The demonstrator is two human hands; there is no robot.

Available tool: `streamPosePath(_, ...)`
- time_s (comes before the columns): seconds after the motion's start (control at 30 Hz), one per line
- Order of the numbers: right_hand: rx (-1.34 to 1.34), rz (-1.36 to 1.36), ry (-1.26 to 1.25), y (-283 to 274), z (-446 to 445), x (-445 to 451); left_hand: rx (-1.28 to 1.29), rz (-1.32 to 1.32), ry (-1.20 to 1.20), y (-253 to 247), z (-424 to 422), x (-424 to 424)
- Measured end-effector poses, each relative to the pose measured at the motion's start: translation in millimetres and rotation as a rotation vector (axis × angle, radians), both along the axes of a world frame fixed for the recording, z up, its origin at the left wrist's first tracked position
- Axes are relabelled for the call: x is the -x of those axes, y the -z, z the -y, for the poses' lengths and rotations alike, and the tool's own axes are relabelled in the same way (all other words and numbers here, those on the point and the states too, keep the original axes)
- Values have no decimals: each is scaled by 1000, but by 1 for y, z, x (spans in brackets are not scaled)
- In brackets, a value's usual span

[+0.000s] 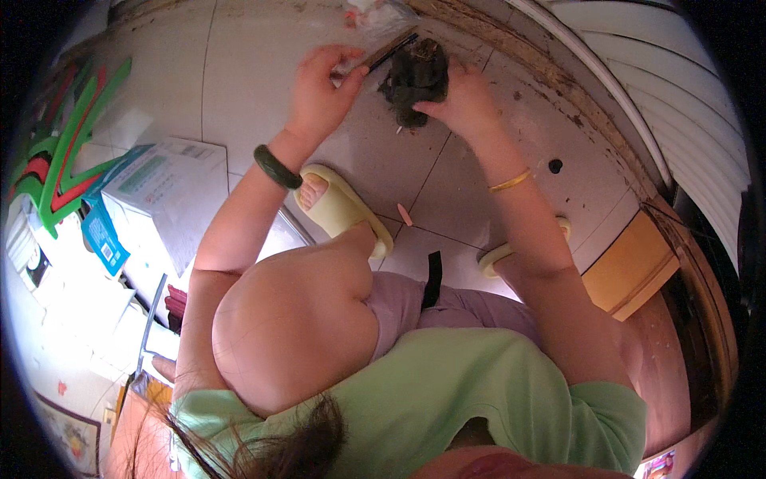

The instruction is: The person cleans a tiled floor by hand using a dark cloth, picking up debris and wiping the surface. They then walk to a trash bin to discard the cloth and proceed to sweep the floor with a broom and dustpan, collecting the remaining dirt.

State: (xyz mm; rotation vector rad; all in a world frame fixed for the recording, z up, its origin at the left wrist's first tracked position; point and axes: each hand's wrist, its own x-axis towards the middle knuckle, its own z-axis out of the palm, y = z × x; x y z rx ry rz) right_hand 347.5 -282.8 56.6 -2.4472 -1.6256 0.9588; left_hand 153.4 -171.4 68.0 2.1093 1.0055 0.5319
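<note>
My left hand [332, 84], with a dark green bangle at the wrist, pinches one end of a thin dark stick-like tool [390, 52] between thumb and fingers. The tool points up and right, its far end beside a dark, ragged clump [419, 75] with brown bits on top. Around the clump's right side curls my right hand [467, 99], its thumb at the lower edge; a thin gold-coloured bangle is on that wrist. What the clump is made of, I cannot tell. A small pale stick [399, 129] shows just under it.
Grey floor tiles [263, 54] bear dark crumbs and a black lump [555, 166]. A small pink piece [404, 214] lies near my yellow slipper [338, 206]. At left stand a white box [173, 185] and a green-and-red frame [72, 149]. A clear plastic bag [383, 15] lies beyond my hands.
</note>
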Motion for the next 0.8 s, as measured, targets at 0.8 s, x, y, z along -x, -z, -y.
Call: streamPosePath(0.8, -340, 117, 534, 42, 50, -57, 106, -266, 152, 35, -74, -26)
